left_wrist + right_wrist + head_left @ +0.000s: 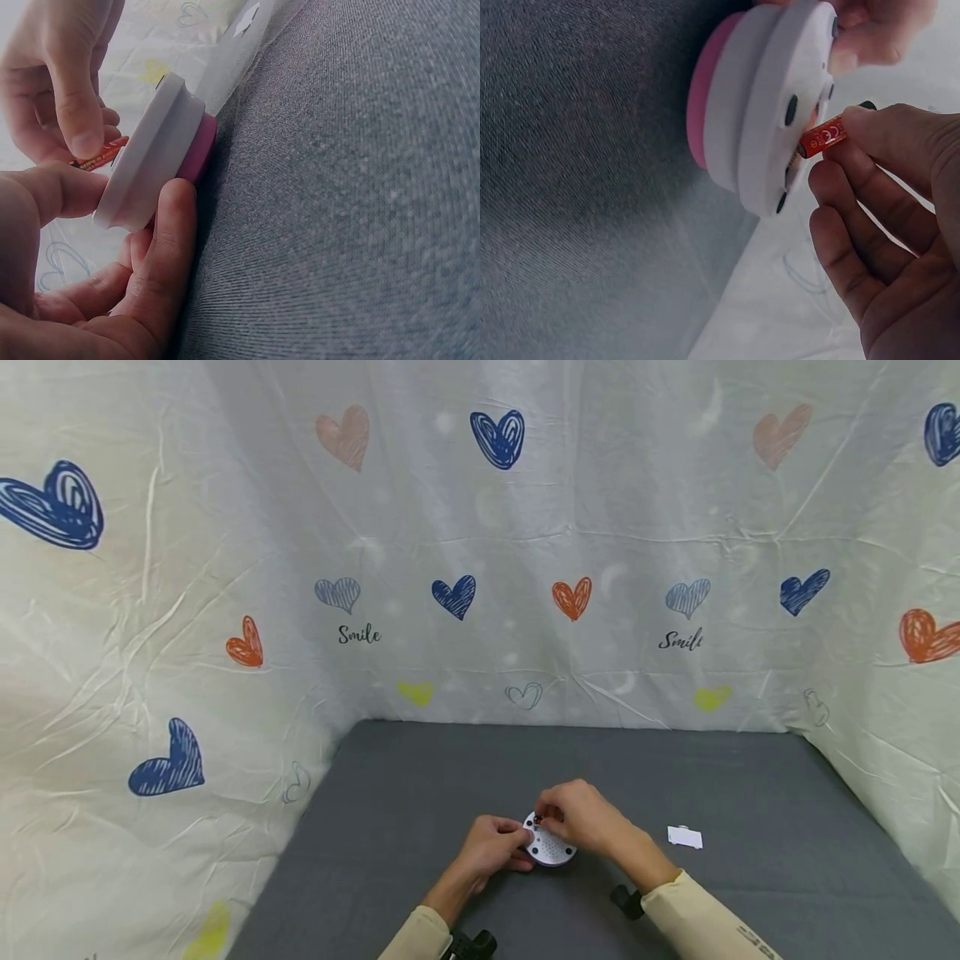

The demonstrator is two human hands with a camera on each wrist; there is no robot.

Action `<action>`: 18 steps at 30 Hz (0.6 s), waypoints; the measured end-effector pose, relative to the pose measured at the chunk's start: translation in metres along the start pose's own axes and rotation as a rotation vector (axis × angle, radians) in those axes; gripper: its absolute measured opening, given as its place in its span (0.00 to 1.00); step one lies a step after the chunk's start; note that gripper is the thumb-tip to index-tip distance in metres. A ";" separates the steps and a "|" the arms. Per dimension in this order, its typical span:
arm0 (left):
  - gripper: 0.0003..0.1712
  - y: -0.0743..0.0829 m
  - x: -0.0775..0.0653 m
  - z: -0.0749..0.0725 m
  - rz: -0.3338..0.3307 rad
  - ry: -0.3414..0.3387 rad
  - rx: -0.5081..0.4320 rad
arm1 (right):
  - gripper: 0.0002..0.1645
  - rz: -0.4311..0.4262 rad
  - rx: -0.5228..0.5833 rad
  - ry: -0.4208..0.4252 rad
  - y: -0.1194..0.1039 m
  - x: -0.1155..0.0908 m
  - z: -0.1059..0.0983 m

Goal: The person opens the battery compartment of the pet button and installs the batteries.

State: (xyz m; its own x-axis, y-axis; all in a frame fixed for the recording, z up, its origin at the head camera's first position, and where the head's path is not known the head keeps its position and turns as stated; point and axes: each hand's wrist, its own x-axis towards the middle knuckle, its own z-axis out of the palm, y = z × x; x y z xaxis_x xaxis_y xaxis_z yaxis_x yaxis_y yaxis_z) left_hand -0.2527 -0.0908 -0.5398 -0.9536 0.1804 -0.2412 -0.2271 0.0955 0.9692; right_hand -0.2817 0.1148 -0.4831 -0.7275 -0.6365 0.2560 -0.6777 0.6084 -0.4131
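Note:
A round white device (552, 850) with a pink layer (709, 90) below and black rubber feet on its upturned face is tilted just over the grey cloth. My left hand (489, 847) grips its edge, thumb on the white face and fingers beneath. Between thumb and forefinger, my right hand (587, 817) pinches a small red battery (828, 137). The battery slants against the face, one end right at the opening of the battery compartment. Something orange shows inside that opening, mostly hidden. The other right fingers are loosely curled below the battery.
A small white rectangular cover (685, 837) with tabs lies on the grey tabletop (420, 768) to the right of the hands. Pale cloth walls (450, 510) printed with hearts stand at the back and both sides. Dark wrist cameras (627, 902) sit by both sleeves.

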 end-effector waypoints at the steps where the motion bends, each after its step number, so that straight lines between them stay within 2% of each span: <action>1: 0.13 0.000 0.000 0.000 0.000 0.001 0.003 | 0.06 0.006 0.000 -0.005 0.000 0.000 0.001; 18: 0.13 -0.004 0.003 0.001 0.012 0.006 0.016 | 0.05 0.023 -0.068 -0.029 0.000 -0.001 0.005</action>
State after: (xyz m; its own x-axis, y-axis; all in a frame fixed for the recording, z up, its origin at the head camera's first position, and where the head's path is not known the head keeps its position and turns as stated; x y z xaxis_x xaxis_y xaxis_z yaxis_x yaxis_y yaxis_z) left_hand -0.2541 -0.0898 -0.5445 -0.9574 0.1756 -0.2293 -0.2126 0.1092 0.9710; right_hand -0.2805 0.1130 -0.4877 -0.7401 -0.6351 0.2212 -0.6674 0.6530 -0.3581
